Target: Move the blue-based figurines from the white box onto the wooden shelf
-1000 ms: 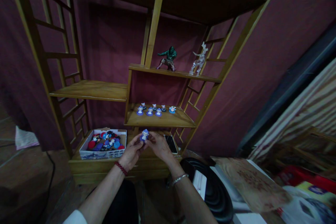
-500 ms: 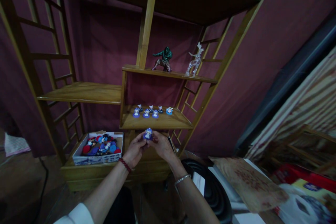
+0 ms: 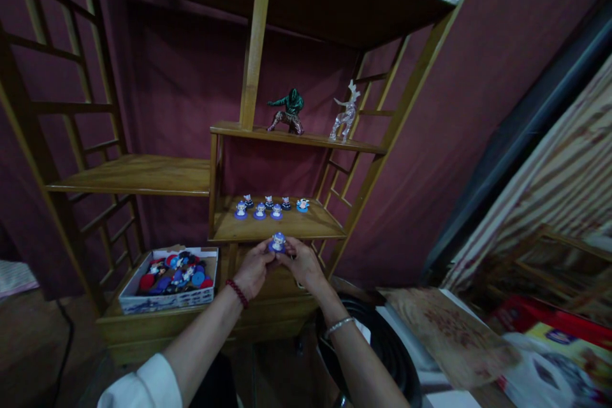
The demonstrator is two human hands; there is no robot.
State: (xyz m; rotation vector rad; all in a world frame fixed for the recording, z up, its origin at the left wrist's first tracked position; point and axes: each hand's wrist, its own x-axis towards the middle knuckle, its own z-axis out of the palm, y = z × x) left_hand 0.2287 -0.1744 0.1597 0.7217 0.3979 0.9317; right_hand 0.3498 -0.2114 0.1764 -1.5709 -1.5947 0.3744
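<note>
Between my two hands, just in front of the small shelf's edge, is a purple-and-white figurine (image 3: pixel 277 243) on a round purple base, held upright. The fingers of my left hand (image 3: pixel 255 267) pinch it from the left. From the right, my right hand (image 3: pixel 304 264) grips the same base. Behind it on the wooden shelf (image 3: pixel 287 227), three similar purple figurines (image 3: pixel 259 211) stand in a front row. Small dark-based figurines (image 3: pixel 268 202) form a row behind them, with a blue-based figurine (image 3: pixel 302 205) at the right.
A cardboard box (image 3: pixel 167 299) of mixed figurines and discs sits low on the left. Above stand a green crouching statue (image 3: pixel 289 111) and a clear deer figure (image 3: pixel 345 113). A black round object (image 3: pixel 392 350) and a patterned flat sheet (image 3: pixel 452 331) lie low on the right.
The held figurine has shifted slightly right, closer to the shelf's right half, with both hands still on it. The view has turned a little, so the shelves appear farther left.
</note>
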